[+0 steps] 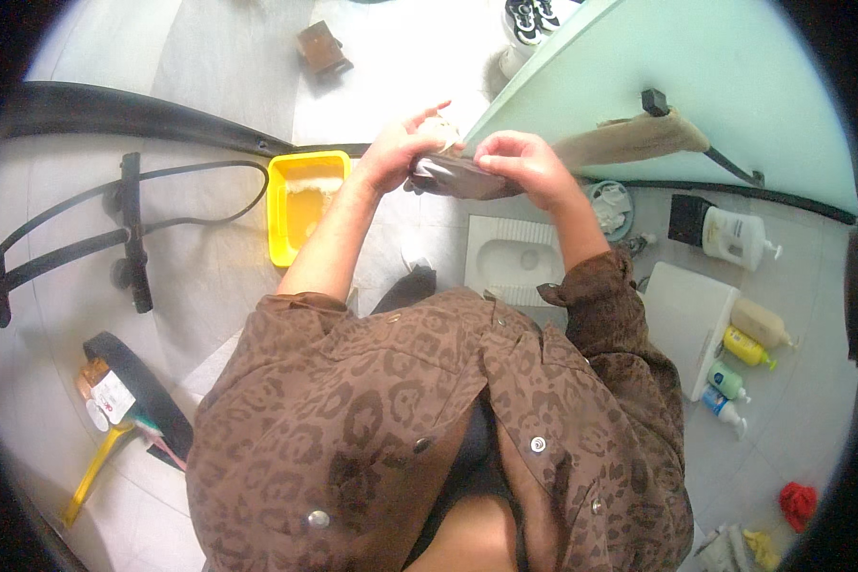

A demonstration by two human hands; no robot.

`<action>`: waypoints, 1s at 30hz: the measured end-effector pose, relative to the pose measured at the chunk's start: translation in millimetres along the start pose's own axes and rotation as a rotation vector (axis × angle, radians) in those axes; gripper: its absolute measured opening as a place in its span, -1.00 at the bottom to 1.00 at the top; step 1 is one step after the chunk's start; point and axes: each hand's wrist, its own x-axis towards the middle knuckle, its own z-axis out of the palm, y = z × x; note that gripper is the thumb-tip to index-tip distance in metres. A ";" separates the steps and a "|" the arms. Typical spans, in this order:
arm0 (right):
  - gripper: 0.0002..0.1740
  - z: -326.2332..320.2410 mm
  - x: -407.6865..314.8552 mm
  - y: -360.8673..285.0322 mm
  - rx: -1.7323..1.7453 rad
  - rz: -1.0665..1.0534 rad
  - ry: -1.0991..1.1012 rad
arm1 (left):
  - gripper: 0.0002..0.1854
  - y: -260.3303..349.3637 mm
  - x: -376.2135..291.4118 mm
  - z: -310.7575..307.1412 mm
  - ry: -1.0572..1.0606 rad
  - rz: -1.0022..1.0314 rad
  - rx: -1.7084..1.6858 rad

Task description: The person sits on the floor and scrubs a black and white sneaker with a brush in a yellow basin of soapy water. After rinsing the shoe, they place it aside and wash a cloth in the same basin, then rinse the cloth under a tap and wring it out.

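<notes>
Both hands are raised in front of me, gripping a dark glossy item (pixel 465 179) between them; its exact kind is unclear. My left hand (pixel 393 154) has its thumb over the item's left end. Some pale crumpled material (pixel 440 132) shows at that hand's fingers, partly hidden. Thumb and fingers of my right hand (pixel 522 164) pinch the upper edge toward the right end. Left of my left forearm, a yellow plastic basin (pixel 273 214) on the floor contains cloudy liquid with foam. A squat toilet (pixel 515 261) lies below my right hand.
A waste bin (pixel 610 211) holds crumpled white paper. Several pump bottles (pixel 747 347) stand beside a white cistern (pixel 686 314). A towel (pixel 636 139) hangs on the pale green door (pixel 729 79). Left are a black wall rack (pixel 132 232) and a yellow-handled brush (pixel 100 465); a brown stool (pixel 322 48) stands ahead.
</notes>
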 end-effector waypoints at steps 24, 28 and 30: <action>-0.74 -5.3 -4.8 -21.4 0.136 -0.069 0.181 | -0.59 -5.4 10.3 -67.7 -0.087 -0.134 0.801; -0.76 -11.5 -5.1 -25.5 0.215 -0.061 0.151 | -0.62 -26.9 15.0 -73.6 -0.025 -0.042 0.731; -0.76 -16.4 -5.5 -26.1 0.324 -0.053 0.149 | -0.60 -41.8 19.6 -74.4 0.044 -0.077 0.257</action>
